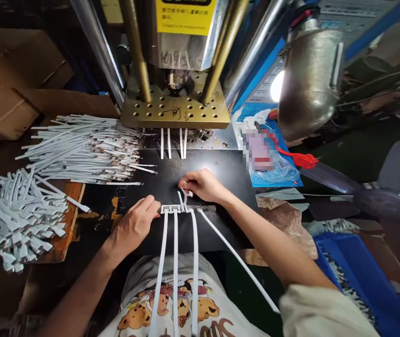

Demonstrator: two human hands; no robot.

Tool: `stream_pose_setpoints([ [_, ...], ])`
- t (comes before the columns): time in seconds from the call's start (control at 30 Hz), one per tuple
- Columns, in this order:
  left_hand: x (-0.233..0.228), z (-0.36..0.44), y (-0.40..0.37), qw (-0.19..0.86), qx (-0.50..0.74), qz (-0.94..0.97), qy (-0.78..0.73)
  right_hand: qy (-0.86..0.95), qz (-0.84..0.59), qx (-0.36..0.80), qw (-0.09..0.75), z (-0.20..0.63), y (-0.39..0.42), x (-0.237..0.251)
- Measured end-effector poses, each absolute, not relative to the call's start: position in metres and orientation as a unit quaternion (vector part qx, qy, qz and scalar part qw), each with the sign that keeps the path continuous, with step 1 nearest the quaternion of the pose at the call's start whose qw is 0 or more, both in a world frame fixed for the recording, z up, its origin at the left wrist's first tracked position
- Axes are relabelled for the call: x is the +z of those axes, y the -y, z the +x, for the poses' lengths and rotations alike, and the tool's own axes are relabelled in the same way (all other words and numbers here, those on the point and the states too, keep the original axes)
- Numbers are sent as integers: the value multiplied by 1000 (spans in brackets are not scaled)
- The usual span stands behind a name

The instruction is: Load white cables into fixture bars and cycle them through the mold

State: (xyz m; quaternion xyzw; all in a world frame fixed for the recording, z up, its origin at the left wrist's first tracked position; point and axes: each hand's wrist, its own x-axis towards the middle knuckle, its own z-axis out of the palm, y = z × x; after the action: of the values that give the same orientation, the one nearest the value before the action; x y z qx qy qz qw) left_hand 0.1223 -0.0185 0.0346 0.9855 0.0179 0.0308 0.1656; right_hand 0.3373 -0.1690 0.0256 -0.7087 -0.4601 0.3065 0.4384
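While your left hand [134, 224] presses curled fingers against the end of the small fixture [185, 208] on the black tabletop [228, 178], your right hand [203, 185] pinches a white strap [185, 196] above it; four straps trail toward you.

Our bare forearms and a cartoon-printed shirt

We see our left hand [134, 224] and right hand [203, 185] ungloved, with no rings or watch showing, both forearms bare. We wear a pale, off-white shirt printed across the front with orange-brown cartoon bears and dark red lettering; a cream short sleeve covers our right upper arm.
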Motion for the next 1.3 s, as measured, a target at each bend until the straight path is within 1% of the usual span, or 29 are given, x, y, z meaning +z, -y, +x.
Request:
stream_pose_setpoints([
  [0.1,30,121,16,148,52,987,-25,318,-726,257,553,345,135,16],
  [0.17,28,119,15,148,65,987,-14,243,-732,207,602,356,145,10],
  [0.2,27,118,14,147,72,986,-5,215,-742,183,607,362,163,8],
  [0.27,24,115,11,139,90,986,12,140,-803,126,566,371,216,4],
  [0.33,17,114,7,134,117,984,26,42,-877,54,475,373,282,4],
  [0.4,7,114,5,139,157,977,24,-42,-923,-9,382,366,344,8],
  [0.47,-1,115,5,154,192,969,19,-83,-942,-35,325,355,390,10],
  [0.57,-1,115,10,162,218,962,7,-87,-957,-43,272,338,417,11],
  [0.63,10,113,17,164,232,959,7,-44,-961,-37,272,327,404,12],
  [0.67,17,112,21,175,238,955,14,14,-958,-27,286,321,390,14],
  [0.73,32,114,32,216,252,942,54,199,-920,7,338,306,352,18],
  [0.8,42,122,41,241,267,928,100,400,-823,35,403,288,309,22],
  [0.87,45,132,47,234,281,922,131,502,-728,41,465,270,271,25],
  [0.93,44,142,48,244,298,913,133,511,-683,38,520,256,245,25],
  [0.97,43,146,48,275,304,904,124,492,-676,38,547,252,237,24],
  [1.03,42,152,46,375,311,869,89,423,-678,40,600,249,229,25],
  [1.1,41,156,46,466,314,826,36,362,-695,47,619,252,224,29],
  [1.13,40,158,46,494,319,808,9,358,-712,49,603,254,221,32],
  [1.17,40,160,47,513,322,796,-16,377,-731,50,566,256,216,37],
  [1.23,40,162,48,544,314,775,-69,457,-769,40,445,258,202,48],
  [1.3,43,157,46,589,289,744,-128,543,-776,34,318,257,180,61],
])
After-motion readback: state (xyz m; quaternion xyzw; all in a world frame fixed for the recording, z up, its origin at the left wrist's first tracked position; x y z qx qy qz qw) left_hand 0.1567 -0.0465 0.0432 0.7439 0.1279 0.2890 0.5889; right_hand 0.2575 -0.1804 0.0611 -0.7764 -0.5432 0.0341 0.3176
